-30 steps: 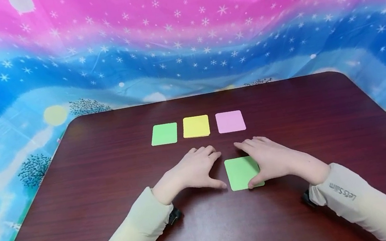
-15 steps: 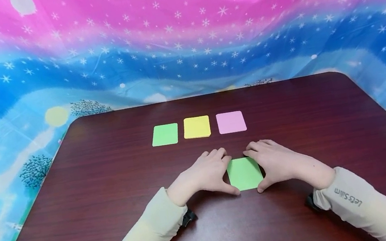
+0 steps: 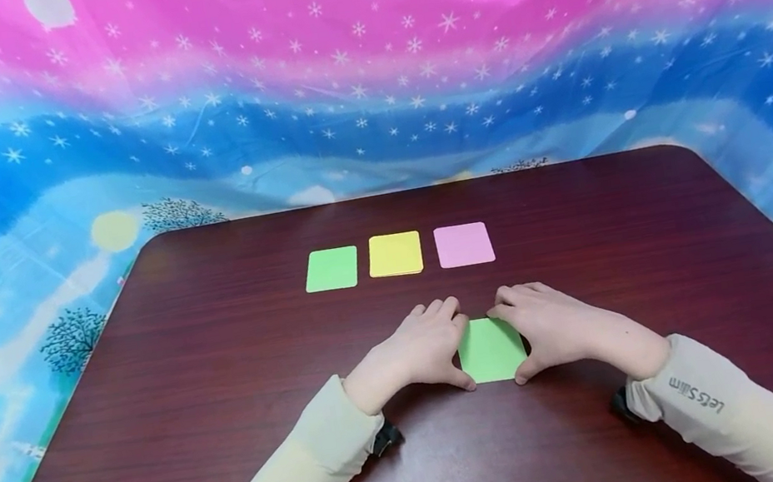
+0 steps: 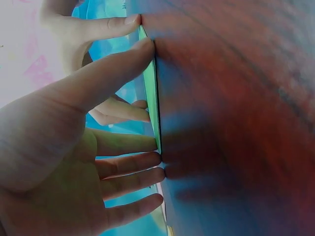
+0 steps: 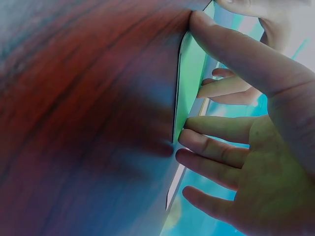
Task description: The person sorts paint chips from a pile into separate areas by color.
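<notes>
A green square card [image 3: 491, 349] lies on the dark wooden table, framed by both hands. My left hand [image 3: 415, 352] holds its left side, thumb at the near corner and index finger at the far one. My right hand [image 3: 559, 323] holds the right side the same way. In the left wrist view the left thumb [image 4: 133, 56] and fingertips meet the edge of the card [image 4: 151, 83]. The right wrist view shows the right thumb [image 5: 216, 32] by one corner, with the other fingers [image 5: 216, 128] nearly straight and spread along the far edge.
Beyond the hands, a row holds another green card [image 3: 332, 269], a yellow card [image 3: 394, 254] that looks stacked, and a pink card [image 3: 464, 245]. The brown table [image 3: 153, 396] ends at a patterned pink and blue cloth [image 3: 359, 68] behind.
The left hand has moved right to the green card's left side. The right hand has drawn back slightly, uncovering the card's right part. The far row of cards stays put.
</notes>
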A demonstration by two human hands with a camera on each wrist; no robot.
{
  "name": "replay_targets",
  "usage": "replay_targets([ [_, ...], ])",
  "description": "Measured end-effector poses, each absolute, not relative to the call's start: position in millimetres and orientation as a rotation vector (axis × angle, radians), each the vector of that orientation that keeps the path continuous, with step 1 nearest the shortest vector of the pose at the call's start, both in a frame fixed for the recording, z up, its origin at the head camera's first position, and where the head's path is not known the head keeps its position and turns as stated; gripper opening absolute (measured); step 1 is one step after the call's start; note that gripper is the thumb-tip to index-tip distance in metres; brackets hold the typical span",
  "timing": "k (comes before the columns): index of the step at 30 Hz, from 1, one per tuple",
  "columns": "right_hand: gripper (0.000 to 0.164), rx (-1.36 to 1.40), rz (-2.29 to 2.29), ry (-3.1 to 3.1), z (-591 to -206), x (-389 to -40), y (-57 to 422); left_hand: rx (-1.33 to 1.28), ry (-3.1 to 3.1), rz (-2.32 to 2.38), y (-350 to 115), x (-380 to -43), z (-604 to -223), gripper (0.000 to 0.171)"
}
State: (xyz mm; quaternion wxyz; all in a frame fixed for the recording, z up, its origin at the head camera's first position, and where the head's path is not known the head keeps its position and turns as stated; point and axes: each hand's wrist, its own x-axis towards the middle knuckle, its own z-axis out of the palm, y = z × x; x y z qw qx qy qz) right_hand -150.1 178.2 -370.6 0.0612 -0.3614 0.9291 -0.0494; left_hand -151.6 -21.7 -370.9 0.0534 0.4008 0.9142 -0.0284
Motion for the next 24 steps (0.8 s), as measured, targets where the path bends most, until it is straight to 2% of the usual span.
replay_targets([
  [14,0.074,-1.135,-0.128,2.837,-369.6,-150.4,177.2,1.223,2.784,-0.080,-21.1,-151.5,-370.3,0.065],
  [24,0.068,-1.133,-0.078,2.860,-366.8,-147.3,172.8,1.215,2.786,-0.103,-20.6,-149.4,-372.1,0.071],
])
